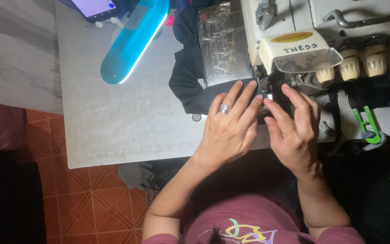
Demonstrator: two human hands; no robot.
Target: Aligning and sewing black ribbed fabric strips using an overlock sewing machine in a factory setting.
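Hands pressing flat, fingers spread: left hand [229, 129] and right hand [294, 131] are holding black fabric [190, 77] down on the grey table [127, 122], fingertips lying just before the needle area of the cream sewing machine [303, 49].

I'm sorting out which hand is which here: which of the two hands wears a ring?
The left hand, spread flat on the black fabric, wears a silver ring. The right hand shows bare fingers.
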